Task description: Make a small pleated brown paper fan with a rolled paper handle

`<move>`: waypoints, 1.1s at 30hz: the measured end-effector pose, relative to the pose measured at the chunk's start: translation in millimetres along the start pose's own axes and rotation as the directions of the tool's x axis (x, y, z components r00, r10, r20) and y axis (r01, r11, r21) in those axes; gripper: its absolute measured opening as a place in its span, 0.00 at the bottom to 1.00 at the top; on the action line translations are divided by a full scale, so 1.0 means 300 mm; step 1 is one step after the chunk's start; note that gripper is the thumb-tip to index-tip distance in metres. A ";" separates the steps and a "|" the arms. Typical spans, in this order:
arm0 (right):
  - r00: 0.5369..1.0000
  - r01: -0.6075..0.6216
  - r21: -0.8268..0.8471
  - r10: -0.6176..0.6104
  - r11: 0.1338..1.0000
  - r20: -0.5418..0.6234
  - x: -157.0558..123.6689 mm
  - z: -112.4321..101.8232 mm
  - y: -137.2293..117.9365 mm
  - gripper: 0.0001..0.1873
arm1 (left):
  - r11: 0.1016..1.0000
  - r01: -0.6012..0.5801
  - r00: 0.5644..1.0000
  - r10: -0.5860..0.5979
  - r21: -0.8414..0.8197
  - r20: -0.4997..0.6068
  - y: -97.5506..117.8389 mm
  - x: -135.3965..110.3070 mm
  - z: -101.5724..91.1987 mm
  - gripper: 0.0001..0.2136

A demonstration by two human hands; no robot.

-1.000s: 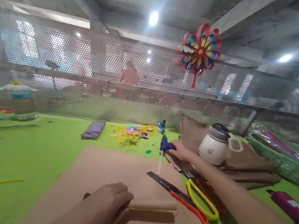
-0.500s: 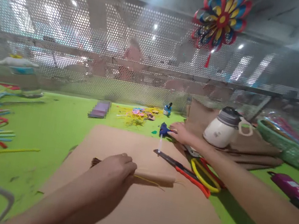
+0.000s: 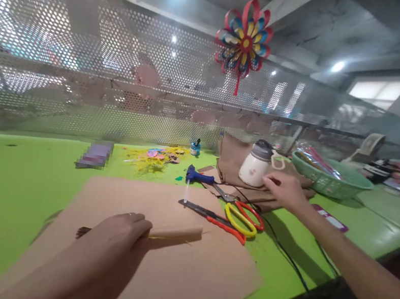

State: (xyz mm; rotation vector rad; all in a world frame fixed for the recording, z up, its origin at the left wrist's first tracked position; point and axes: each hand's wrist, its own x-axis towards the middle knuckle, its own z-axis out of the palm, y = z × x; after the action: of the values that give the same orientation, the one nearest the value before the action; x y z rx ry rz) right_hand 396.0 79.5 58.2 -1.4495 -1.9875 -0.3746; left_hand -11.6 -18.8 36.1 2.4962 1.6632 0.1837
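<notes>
My left hand (image 3: 119, 230) is closed round a thin rolled paper tube (image 3: 179, 232) above a brown paper sheet (image 3: 177, 279). Dark bristly ends (image 3: 82, 232) stick out on the tube's left side. My right hand (image 3: 286, 189) is raised at the right, its fingers loosely bent and nothing visible in them. Its fingertips appear beside a white jug with a grey lid (image 3: 253, 168); contact cannot be told. A blue glue gun (image 3: 201, 176) lies behind the sheet, a clear glue stick (image 3: 187, 191) pointing towards me.
Scissors with red and yellow handles (image 3: 241, 221) lie beside a dark-bladed, orange-handled tool (image 3: 227, 228). Folded brown cloth (image 3: 232, 155), a green basket (image 3: 336, 186) and a purple case (image 3: 330, 218) are at right. Yellow scraps (image 3: 149, 161) and a small blue bottle (image 3: 195, 147) lie behind.
My right hand has left the glue gun and moved right towards the jug. My left hand keeps hold of the paper tube. The view has turned right.
</notes>
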 end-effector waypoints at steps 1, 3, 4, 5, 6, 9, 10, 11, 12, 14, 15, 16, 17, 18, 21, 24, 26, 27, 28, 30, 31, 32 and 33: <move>0.999 0.004 -0.019 -0.003 1.000 0.047 -0.022 0.003 -0.021 0.12 | 1.000 0.003 1.000 -0.003 0.012 -0.009 0.001 0.000 0.001 0.10; 0.986 0.041 -0.043 -0.034 0.998 0.163 -0.051 0.032 -0.091 0.10 | 1.000 0.000 1.000 0.000 0.025 -0.011 0.000 0.002 -0.005 0.10; 0.973 0.072 -0.049 -0.059 0.996 0.224 -0.056 0.057 -0.134 0.08 | 1.000 -0.014 1.000 0.014 0.016 0.003 -0.005 0.003 -0.012 0.11; 0.956 0.103 -0.055 -0.084 0.993 0.280 -0.056 0.085 -0.178 0.08 | 0.999 -0.038 0.999 0.038 -0.007 0.026 -0.014 0.006 -0.023 0.11; 0.939 0.131 -0.066 -0.103 0.989 0.328 -0.051 0.117 -0.221 0.08 | 0.997 -0.066 0.996 0.068 -0.039 0.058 -0.026 0.009 -0.035 0.11; 0.898 0.170 -0.138 -0.096 0.976 0.429 -0.016 0.210 -0.311 0.13 | 0.989 -0.076 0.994 0.085 -0.123 0.072 -0.077 0.014 -0.076 0.12; 0.889 0.170 -0.167 -0.078 0.971 0.451 -0.004 0.235 -0.326 0.14 | 0.990 -0.072 0.995 0.080 -0.123 0.062 -0.094 0.014 -0.087 0.12; 0.882 0.169 -0.193 -0.060 0.966 0.468 0.007 0.257 -0.335 0.15 | 0.990 -0.070 0.996 0.077 -0.122 0.052 -0.110 0.012 -0.098 0.12; 0.875 0.167 -0.216 -0.044 0.962 0.482 0.016 0.275 -0.338 0.15 | 0.990 -0.069 0.996 0.074 -0.122 0.042 -0.122 0.008 -0.106 0.13; 0.865 0.164 -0.245 -0.020 0.956 0.501 0.024 0.298 -0.336 0.16 | 0.988 -0.060 0.998 0.064 -0.145 0.017 -0.134 -0.001 -0.120 0.13; 0.861 0.161 -0.253 -0.011 0.954 0.509 0.024 0.305 -0.332 0.16 | 0.986 -0.051 0.999 0.052 -0.161 0.005 -0.136 -0.005 -0.126 0.13; 0.856 0.157 -0.256 -0.002 0.954 0.517 0.023 0.309 -0.329 0.17 | 0.984 -0.038 0.999 0.037 -0.173 -0.005 -0.135 -0.008 -0.131 0.13; 0.850 0.151 -0.257 0.007 0.955 0.526 0.021 0.311 -0.325 0.17 | 0.984 -0.026 1.000 0.025 -0.178 -0.005 -0.134 -0.009 -0.136 0.13; 0.845 0.141 -0.256 0.019 0.956 0.535 0.020 0.313 -0.321 0.17 | 0.984 -0.014 1.000 0.012 -0.176 -0.013 -0.132 -0.009 -0.141 0.14; 0.826 0.095 -0.247 0.063 0.964 0.560 0.024 0.319 -0.311 0.18 | 0.986 0.027 1.000 -0.028 -0.165 -0.002 -0.132 -0.001 -0.147 0.15; 0.817 0.033 -0.246 0.116 0.969 0.565 0.034 0.326 -0.308 0.18 | 0.986 0.049 0.999 -0.048 -0.162 0.009 -0.134 0.006 -0.141 0.14; 0.822 -0.005 -0.247 0.145 0.969 0.551 0.039 0.331 -0.310 0.18 | 0.986 0.044 0.999 -0.043 -0.159 0.008 -0.130 0.008 -0.136 0.14; 0.826 -0.021 -0.248 0.156 0.969 0.541 0.040 0.334 -0.312 0.18 | 0.987 0.037 0.999 -0.036 -0.157 0.007 -0.127 0.008 -0.133 0.14; 0.831 -0.035 -0.248 0.166 0.968 0.531 0.040 0.337 -0.314 0.17 | 0.988 0.026 1.000 -0.026 -0.155 0.004 -0.123 0.007 -0.131 0.13; 0.840 -0.060 -0.248 0.183 0.967 0.511 0.038 0.344 -0.318 0.17 | 0.989 0.006 1.000 -0.005 -0.145 0.009 -0.113 0.003 -0.127 0.13; 0.844 -0.071 -0.248 0.191 0.966 0.501 0.036 0.348 -0.319 0.16 | 0.991 0.000 1.000 0.002 -0.135 0.014 -0.109 0.001 -0.124 0.13; 0.849 -0.081 -0.249 0.198 0.965 0.490 0.034 0.353 -0.319 0.16 | 0.993 0.001 1.000 0.001 -0.122 0.019 -0.106 -0.001 -0.122 0.13; 0.854 -0.090 -0.248 0.203 0.964 0.479 0.032 0.357 -0.318 0.16 | 0.994 0.005 1.000 -0.002 -0.109 0.023 -0.103 -0.003 -0.120 0.13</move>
State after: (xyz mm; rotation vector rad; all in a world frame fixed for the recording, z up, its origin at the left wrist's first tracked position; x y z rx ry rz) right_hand 270.6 114.2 -3.1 -1.9887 -2.2649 -0.1556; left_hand -46.2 -6.2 65.9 2.4067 1.6034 0.2382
